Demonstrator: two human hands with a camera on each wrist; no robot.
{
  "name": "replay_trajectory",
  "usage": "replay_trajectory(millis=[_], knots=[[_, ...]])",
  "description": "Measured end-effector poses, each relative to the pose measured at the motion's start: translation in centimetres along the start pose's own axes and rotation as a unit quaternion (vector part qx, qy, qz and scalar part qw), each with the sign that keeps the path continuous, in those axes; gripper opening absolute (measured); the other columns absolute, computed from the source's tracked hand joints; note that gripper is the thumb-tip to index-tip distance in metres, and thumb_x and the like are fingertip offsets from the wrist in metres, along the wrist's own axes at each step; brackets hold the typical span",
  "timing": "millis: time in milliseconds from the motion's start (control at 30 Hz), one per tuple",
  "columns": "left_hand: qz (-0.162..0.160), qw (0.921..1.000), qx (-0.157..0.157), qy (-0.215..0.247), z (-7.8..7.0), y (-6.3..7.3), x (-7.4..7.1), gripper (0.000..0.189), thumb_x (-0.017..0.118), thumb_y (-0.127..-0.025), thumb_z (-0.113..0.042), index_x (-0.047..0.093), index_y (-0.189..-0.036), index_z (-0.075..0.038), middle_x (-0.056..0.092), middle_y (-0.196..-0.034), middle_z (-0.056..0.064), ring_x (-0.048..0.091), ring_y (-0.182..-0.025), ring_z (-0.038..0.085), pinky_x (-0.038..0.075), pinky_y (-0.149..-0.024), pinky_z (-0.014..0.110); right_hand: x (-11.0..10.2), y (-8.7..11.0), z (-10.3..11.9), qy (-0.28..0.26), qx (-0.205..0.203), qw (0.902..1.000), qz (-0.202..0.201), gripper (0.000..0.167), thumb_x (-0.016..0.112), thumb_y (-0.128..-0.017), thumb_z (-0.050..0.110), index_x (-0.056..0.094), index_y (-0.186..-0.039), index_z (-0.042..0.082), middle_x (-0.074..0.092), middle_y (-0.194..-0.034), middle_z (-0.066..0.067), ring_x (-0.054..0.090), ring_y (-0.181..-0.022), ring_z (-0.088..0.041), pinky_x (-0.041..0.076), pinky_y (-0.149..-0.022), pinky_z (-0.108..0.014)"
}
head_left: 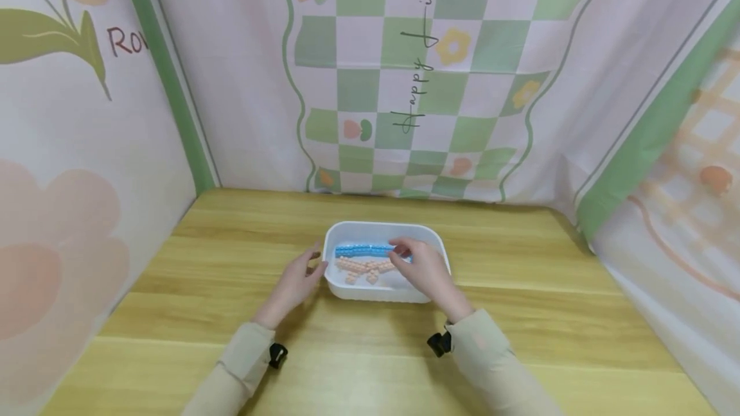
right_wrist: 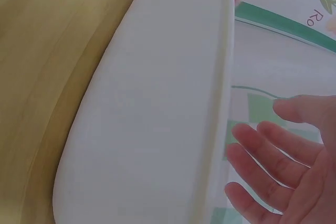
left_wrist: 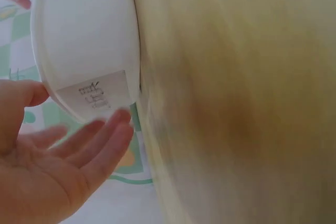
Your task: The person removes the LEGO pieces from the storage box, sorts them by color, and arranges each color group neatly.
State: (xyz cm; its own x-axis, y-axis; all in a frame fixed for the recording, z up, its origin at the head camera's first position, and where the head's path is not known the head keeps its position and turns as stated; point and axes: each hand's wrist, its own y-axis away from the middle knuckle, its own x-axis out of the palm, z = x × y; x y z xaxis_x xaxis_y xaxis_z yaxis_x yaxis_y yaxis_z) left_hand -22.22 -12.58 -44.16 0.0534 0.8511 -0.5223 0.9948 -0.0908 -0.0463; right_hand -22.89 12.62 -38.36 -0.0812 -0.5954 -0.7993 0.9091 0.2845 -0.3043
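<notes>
A white plastic tub (head_left: pixel 381 294) stands on the wooden table, holding a row of blue beaded pieces (head_left: pixel 363 250) at the back and pale pink beaded pieces (head_left: pixel 364 266) in front of them. My left hand (head_left: pixel 297 280) is at the tub's left end, thumb at the rim and fingers loosely bent beside the wall. A label with handwriting (left_wrist: pixel 94 93) shows on that end in the left wrist view. Over the tub's right part hovers my right hand (head_left: pixel 424 268), its fingers parted and nothing visible between them; it covers some of the contents.
The wooden table (head_left: pixel 509 339) extends around the tub on all sides. Behind it hangs a checkered green and white curtain (head_left: pixel 405 82), with more printed cloth at left and right. Both sleeves carry a black wrist device (head_left: pixel 440 343).
</notes>
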Motion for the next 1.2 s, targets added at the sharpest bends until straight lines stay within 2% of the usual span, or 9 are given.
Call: replay_trajectory(millis=[100, 233, 400, 567, 733, 833, 1100, 1200], knots=[[0.002, 0.9999, 0.014, 0.008, 0.1, 0.0, -0.2, 0.054, 0.052, -0.097, -0.021, 0.032, -0.147, -0.015, 0.043, -0.143, 0.017, 0.063, -0.104, 0.030, 0.058, -0.074, 0.029, 0.8, -0.8, 0.3, -0.011, -0.007, 0.9999, 0.007, 0.027, 0.063, -0.089, 0.020, 0.066, -0.112, 0.006, 0.071, -0.092, -0.005, 0.065, -0.082, -0.017, 0.056, -0.072, -0.033], [0.003, 0.9999, 0.013, 0.004, 0.2, -0.2, -0.4, 0.050, 0.052, -0.097, -0.023, 0.037, -0.144, -0.016, 0.044, -0.144, 0.014, 0.063, -0.105, 0.030, 0.058, -0.073, 0.028, 2.0, -1.9, 0.9, -0.028, 0.003, 0.9989, 0.038, 0.029, 0.064, -0.089, 0.021, 0.065, -0.114, 0.006, 0.071, -0.093, -0.006, 0.065, -0.081, -0.017, 0.056, -0.071, -0.032], [0.007, 0.9998, 0.021, -0.001, 0.3, -0.3, -0.5, 0.047, 0.051, -0.097, -0.022, 0.040, -0.142, -0.013, 0.045, -0.142, 0.014, 0.061, -0.108, 0.032, 0.058, -0.076, 0.030, 3.6, -3.0, 1.8, -0.038, 0.021, 0.9958, 0.080, 0.032, 0.064, -0.089, 0.025, 0.064, -0.115, 0.007, 0.070, -0.093, -0.007, 0.065, -0.081, -0.018, 0.055, -0.072, -0.033], [0.015, 0.9988, 0.047, -0.007, 0.5, -0.1, -0.6, 0.048, 0.053, -0.096, -0.019, 0.041, -0.141, -0.007, 0.053, -0.133, 0.020, 0.062, -0.106, 0.034, 0.057, -0.081, 0.034, 4.8, -3.5, 2.3, -0.041, 0.028, 0.9933, 0.104, 0.032, 0.062, -0.090, 0.026, 0.064, -0.116, 0.006, 0.069, -0.104, -0.010, 0.064, -0.093, -0.023, 0.055, -0.081, -0.039], [0.038, 0.9966, 0.073, -0.008, 0.7, 0.0, -0.4, 0.052, 0.054, -0.096, -0.019, 0.038, -0.142, -0.003, 0.055, -0.129, 0.023, 0.062, -0.106, 0.034, 0.055, -0.087, 0.037, 5.6, -3.6, 2.3, -0.035, 0.038, 0.9923, 0.112, 0.031, 0.062, -0.091, 0.024, 0.065, -0.114, 0.005, 0.066, -0.115, -0.012, 0.060, -0.109, -0.030, 0.050, -0.093, -0.045], [0.046, 0.9955, 0.083, -0.005, 0.7, 0.0, -0.4, 0.052, 0.053, -0.096, -0.019, 0.037, -0.142, -0.002, 0.055, -0.129, 0.025, 0.062, -0.106, 0.036, 0.055, -0.086, 0.038, 5.9, -3.8, 2.3, -0.031, 0.046, 0.9914, 0.118, 0.031, 0.062, -0.091, 0.023, 0.065, -0.115, 0.004, 0.064, -0.118, -0.012, 0.058, -0.112, -0.030, 0.048, -0.096, -0.046], [0.066, 0.9958, 0.063, 0.008, 0.6, 0.0, -0.5, 0.054, 0.052, -0.097, -0.023, 0.034, -0.144, -0.004, 0.053, -0.131, 0.024, 0.061, -0.107, 0.035, 0.056, -0.085, 0.036, 6.6, -4.8, 2.9, -0.054, 0.073, 0.9883, 0.123, 0.029, 0.062, -0.091, 0.020, 0.065, -0.114, 0.002, 0.064, -0.119, -0.013, 0.057, -0.114, -0.031, 0.047, -0.098, -0.046], [0.067, 0.9954, 0.067, 0.009, 0.7, -0.1, -0.6, 0.055, 0.053, -0.097, -0.023, 0.034, -0.144, -0.004, 0.053, -0.130, 0.025, 0.061, -0.106, 0.036, 0.056, -0.084, 0.037, 7.0, -5.3, 3.0, -0.055, 0.085, 0.9875, 0.121, 0.029, 0.061, -0.092, 0.018, 0.064, -0.115, 0.001, 0.064, -0.118, -0.014, 0.059, -0.111, -0.029, 0.048, -0.098, -0.044]])
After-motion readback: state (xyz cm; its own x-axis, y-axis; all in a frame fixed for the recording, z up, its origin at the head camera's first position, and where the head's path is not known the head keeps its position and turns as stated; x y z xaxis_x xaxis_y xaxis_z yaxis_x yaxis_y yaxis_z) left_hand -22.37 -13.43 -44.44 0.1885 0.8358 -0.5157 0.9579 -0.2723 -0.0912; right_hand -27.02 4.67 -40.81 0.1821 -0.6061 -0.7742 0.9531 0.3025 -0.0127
